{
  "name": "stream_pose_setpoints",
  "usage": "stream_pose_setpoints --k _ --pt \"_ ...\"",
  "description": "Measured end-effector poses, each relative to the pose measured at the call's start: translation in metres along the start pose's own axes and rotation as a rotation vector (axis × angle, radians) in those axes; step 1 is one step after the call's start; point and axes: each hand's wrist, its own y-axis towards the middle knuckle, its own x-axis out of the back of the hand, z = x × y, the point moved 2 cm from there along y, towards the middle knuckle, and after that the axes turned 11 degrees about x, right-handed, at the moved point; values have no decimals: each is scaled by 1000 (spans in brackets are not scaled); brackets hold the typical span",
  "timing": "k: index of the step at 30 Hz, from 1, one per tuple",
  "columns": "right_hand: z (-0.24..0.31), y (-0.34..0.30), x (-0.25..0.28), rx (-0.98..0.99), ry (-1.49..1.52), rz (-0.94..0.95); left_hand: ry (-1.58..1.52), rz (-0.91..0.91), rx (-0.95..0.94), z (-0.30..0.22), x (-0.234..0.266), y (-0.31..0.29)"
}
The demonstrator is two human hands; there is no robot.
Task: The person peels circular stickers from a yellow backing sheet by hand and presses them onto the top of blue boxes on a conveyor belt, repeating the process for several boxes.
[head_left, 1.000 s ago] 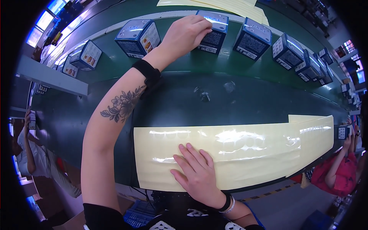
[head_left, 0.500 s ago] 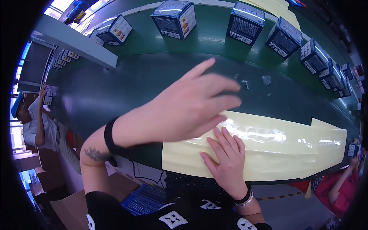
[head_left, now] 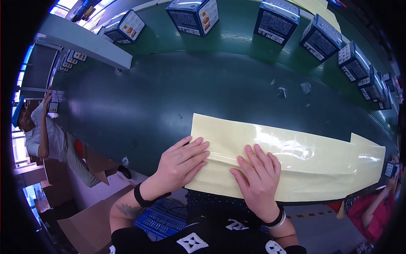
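Far left, beyond the table edge: a co-worker [head_left: 42, 135] in a light shirt and blue cap is standing beside brown cardboard [head_left: 91, 220] on the floor, one arm raised toward the head. Upper left: a grey ledge [head_left: 82, 42] is running diagonally above the dark green table [head_left: 139, 106]. Lower centre-left: the left hand [head_left: 179, 163], a black band at its wrist, is lying flat with fingers spread narrowly, fingertips pressing on the left end of the pale yellow glossy sheet [head_left: 304, 163]; it is gripping nothing. Just to its right: the right hand [head_left: 256, 180], wearing a black band and a silver bangle, is resting palm-down and open on the same sheet, fingers slightly fanned, holding nothing. The sheet is lying along the near edge of the table, stretching from the left hand out to the far right, a shallow crease showing between the two hands. Top, across the far side: blue cartons [head_left: 277, 19] are standing in a row on the green conveyor belt [head_left: 237, 36], well apart from both hands. Lower right corner: another person in red [head_left: 368, 216] is showing partly.
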Motion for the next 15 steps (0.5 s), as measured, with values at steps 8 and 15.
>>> stream_pose_setpoints --k 8,15 --pt "-4 -6 7 3 -7 -34 48 -123 -142 -6 -11 -3" --pt "-8 -8 13 -5 -4 -40 114 -133 -240 -16 -8 -5"
